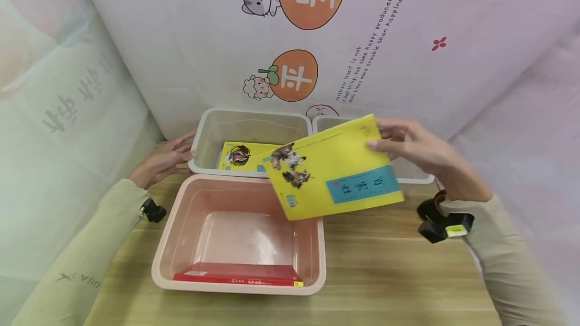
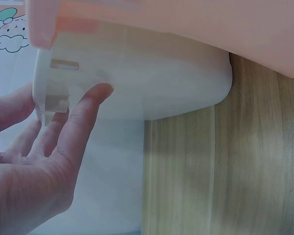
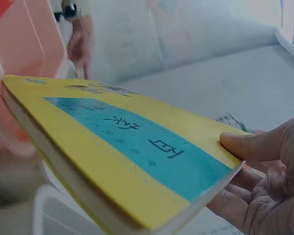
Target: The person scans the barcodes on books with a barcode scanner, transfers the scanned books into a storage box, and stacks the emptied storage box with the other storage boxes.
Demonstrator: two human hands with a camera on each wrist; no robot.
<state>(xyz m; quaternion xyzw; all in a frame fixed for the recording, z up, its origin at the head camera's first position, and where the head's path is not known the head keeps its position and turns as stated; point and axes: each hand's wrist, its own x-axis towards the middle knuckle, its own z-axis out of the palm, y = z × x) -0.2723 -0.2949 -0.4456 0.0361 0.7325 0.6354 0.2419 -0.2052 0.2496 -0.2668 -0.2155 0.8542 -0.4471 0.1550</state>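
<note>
My right hand (image 1: pixel 417 144) holds a yellow book (image 1: pixel 335 154) by its right edge, thumb on the cover. The book has a blue title panel and hangs tilted above the bins. In the right wrist view, its cover and page edges are seen close up. My left hand (image 1: pixel 165 159) is at the left rim of a white bin (image 1: pixel 254 114), its fingers loosely spread. In the left wrist view the fingers touch the rim and outer wall of that bin. Inside it lies another yellow book (image 1: pixel 242 157), partly hidden by the held one.
A pink bin (image 1: pixel 169 245) stands in front on the wooden table (image 1: pixel 385 275), with a red book (image 1: pixel 240 273) against its near wall. A second white bin (image 1: pixel 421 180) stands back right, largely covered by the held book and right hand. Printed cloth (image 1: pixel 204 54) hangs behind.
</note>
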